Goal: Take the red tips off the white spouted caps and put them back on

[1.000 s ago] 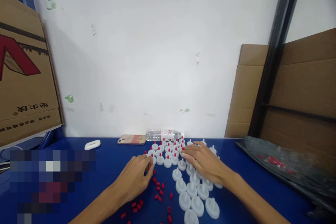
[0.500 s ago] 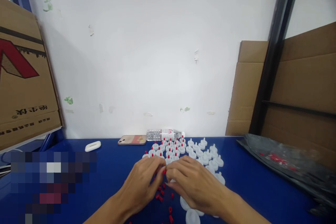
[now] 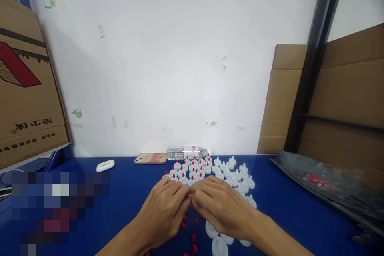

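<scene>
My left hand (image 3: 163, 210) and my right hand (image 3: 226, 208) meet at the middle of the table, fingers closed and fingertips nearly touching. A small red tip cap (image 3: 186, 197) shows at my left fingertips. My right fingers are closed round a white nozzle cap, which they almost wholly hide. Beyond the hands stand several white nozzle caps with red tips (image 3: 192, 181). To the right are several plain white nozzle caps (image 3: 243, 186), some partly behind my right hand. Loose red tip caps (image 3: 194, 238) lie between my forearms, near white caps lying on the table (image 3: 220, 247).
A clear plastic bottle (image 3: 175, 153) lies along the wall beside a phone (image 3: 150, 159). A white oval case (image 3: 105, 166) is on the left of the blue table (image 3: 120, 192). A grey plastic bag (image 3: 327, 192) with red pieces sits at right. Cardboard (image 3: 33, 88) flanks the left.
Both hands stay together at the centre, with the left fingers shifted slightly round the red tip cap. The whole view has moved slightly; the standing caps keep their places.
</scene>
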The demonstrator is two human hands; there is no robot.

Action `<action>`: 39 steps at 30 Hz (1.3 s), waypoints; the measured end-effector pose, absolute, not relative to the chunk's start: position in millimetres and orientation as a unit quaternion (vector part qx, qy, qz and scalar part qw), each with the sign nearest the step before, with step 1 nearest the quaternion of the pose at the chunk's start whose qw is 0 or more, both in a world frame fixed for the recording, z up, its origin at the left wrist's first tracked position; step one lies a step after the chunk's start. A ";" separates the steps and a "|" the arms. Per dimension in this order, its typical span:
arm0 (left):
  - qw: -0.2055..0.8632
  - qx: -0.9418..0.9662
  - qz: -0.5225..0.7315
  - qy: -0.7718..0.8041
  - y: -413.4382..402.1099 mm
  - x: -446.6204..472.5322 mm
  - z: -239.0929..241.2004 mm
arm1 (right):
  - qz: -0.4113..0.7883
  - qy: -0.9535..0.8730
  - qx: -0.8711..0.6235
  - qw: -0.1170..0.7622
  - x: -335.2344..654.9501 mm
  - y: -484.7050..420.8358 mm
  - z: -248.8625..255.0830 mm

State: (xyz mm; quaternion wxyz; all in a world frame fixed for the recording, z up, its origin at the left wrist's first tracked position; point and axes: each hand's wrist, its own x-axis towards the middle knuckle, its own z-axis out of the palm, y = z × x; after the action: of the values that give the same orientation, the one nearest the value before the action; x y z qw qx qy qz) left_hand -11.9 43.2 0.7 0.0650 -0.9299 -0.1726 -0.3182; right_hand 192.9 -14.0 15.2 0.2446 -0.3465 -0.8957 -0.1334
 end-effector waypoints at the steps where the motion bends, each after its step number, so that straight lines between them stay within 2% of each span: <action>1: 0.071 -0.932 -0.310 -0.172 43.9 -11.9 1.1 | -0.123 -0.897 -0.346 0.247 193.6 -13.5 16.1; 10: 0.003 -0.936 -0.312 -0.160 47.1 -15.0 5.9 | -0.068 -0.908 -0.330 0.250 190.6 -13.2 21.9; 15: -0.061 -0.921 -0.318 -0.218 47.7 -20.5 7.5 | -0.136 -0.905 -0.315 0.251 203.7 -8.4 21.6; 18: -0.082 -0.899 -0.326 -0.280 51.4 -26.4 10.1 | -0.181 -0.847 -0.408 0.288 234.7 2.1 22.8; 23: -0.027 -0.906 -0.278 -0.319 63.2 -28.2 8.4 | -0.120 -0.760 -0.538 0.343 270.0 17.2 19.6; 30: -0.017 -0.913 -0.245 -0.325 65.2 -25.8 3.4 | -0.009 -0.818 -0.520 0.246 256.8 14.9 9.2; 39: 0.001 -0.915 -0.248 -0.318 63.0 -25.3 10.7 | 0.029 -0.817 -0.534 0.215 258.0 14.9 9.4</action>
State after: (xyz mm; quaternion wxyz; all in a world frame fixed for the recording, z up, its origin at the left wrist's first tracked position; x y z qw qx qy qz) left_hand -25.3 63.0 10.7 0.0009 -0.9150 -0.3179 -0.2484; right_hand 258.0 14.9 9.4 0.2151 -0.5345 -0.8168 0.0293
